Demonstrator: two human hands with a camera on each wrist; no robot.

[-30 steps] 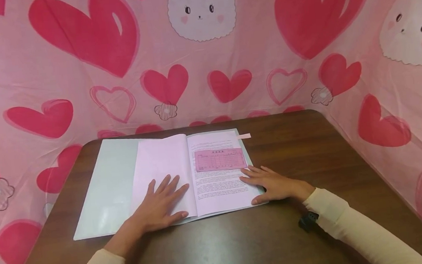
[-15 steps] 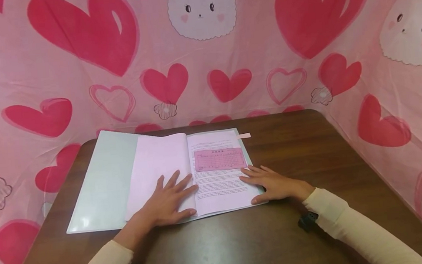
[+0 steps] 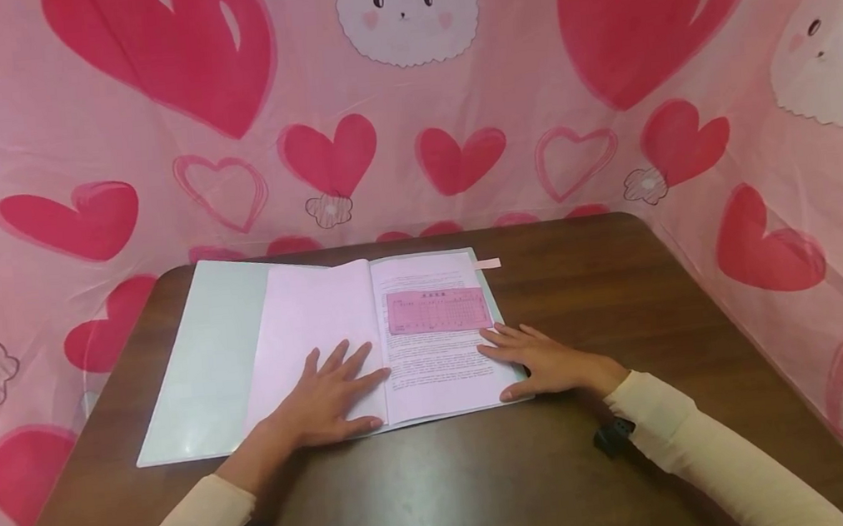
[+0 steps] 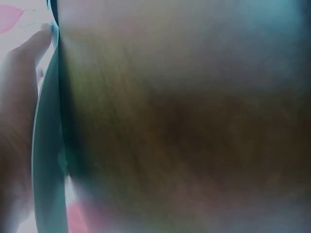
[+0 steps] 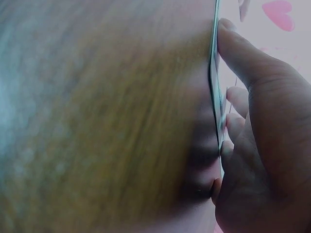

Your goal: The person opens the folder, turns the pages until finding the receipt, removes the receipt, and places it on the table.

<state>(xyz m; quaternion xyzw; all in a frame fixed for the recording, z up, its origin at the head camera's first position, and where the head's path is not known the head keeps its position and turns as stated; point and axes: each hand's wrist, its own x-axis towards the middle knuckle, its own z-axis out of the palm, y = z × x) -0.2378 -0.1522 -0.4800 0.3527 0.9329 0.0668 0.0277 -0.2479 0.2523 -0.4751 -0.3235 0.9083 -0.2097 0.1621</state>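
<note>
An open pale green folder lies on the table, its white pages spread. My left hand rests with spread fingers on the blank left page, close to the fold. On the printed right page lies a pink slip with a printed grid. My right hand lies with straight fingers over the right edge of that page, just below the slip. In the right wrist view, the right thumb touches the folder's edge. The left wrist view shows the folder's edge beside the left hand.
A pale pink tab sticks out past the folder's upper right edge. The folder lies on a dark brown wooden table. Behind and at the sides hangs a pink cloth with hearts and rabbit faces.
My left hand slid up and toward the fold, then slightly back left. The folder's left cover rose at its outer edge and shifted. My right hand stays in place; the head view tilts down slightly.
</note>
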